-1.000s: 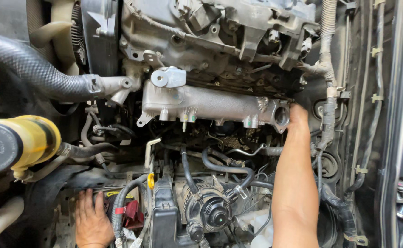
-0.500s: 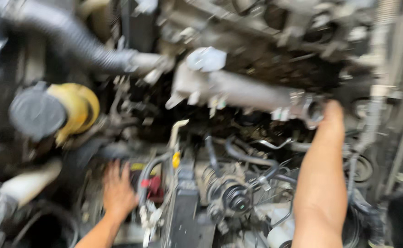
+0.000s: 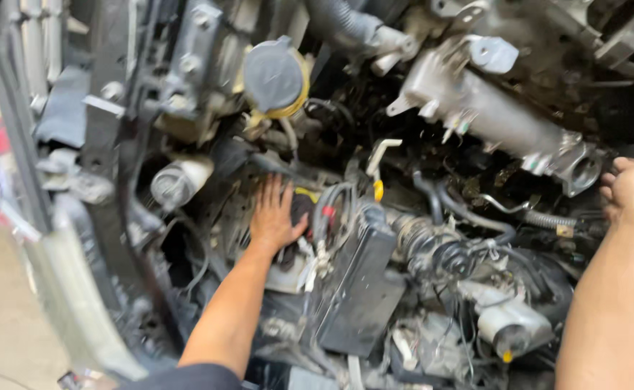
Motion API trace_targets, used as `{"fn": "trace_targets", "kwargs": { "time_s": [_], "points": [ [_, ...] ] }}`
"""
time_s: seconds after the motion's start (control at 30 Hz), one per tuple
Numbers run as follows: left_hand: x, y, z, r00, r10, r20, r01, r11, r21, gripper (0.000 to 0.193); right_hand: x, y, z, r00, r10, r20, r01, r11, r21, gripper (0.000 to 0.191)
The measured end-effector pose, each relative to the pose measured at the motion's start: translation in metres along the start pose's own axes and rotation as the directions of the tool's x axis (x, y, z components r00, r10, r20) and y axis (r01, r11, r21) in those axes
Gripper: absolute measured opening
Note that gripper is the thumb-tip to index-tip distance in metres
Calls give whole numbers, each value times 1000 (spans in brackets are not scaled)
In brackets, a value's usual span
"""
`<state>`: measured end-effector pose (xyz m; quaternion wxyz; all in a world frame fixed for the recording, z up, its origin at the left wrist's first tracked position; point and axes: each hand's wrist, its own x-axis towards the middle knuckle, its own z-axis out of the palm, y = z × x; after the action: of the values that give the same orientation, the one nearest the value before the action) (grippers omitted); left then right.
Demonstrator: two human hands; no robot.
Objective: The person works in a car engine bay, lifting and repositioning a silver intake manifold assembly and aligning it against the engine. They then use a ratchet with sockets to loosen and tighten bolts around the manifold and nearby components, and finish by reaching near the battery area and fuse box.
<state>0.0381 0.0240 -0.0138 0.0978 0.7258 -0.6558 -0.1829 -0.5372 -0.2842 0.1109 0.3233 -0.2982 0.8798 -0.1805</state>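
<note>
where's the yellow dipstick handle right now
The yellow dipstick handle sits mid-frame in the head view, right of the left hand, below the metal pipe.

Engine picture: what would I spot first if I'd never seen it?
Probably the two bare arms reaching in: the left hand lies flat low in the middle, and the right hand rests at the right edge beside a grey metal pipe. Up top sits a yellow tank with a dark cap.
</note>
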Motion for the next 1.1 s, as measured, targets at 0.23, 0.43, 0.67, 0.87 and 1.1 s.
{"fn": "trace_targets", "kwargs": {
  "time_s": [0.23,0.43,0.67,0.87,1.1],
  "points": [
    [-5,-3,-17,997,-24,-71,7,972,-234,80,-238,-24,-22,929,-368,37,303,813,498,30],
    [2,-14,-62,971,-218,-101,141,859,-492,48,-435,16,-32,668,-741,68,724,668,171,35],
    [-32,-14,-80,793,-550,263,588,803,-93,25,-521,75,-13,744,-625,236,616,779,120,44],
    [-31,-19,-70,867,-470,163,485,872,-67,23,-546,86,2,727,-581,366,657,744,-122,41],
    [-8,8,-127,710,-551,439,676,706,-208,39,-555,48,11,659,-645,386,702,712,-11,30]
  ]
}}
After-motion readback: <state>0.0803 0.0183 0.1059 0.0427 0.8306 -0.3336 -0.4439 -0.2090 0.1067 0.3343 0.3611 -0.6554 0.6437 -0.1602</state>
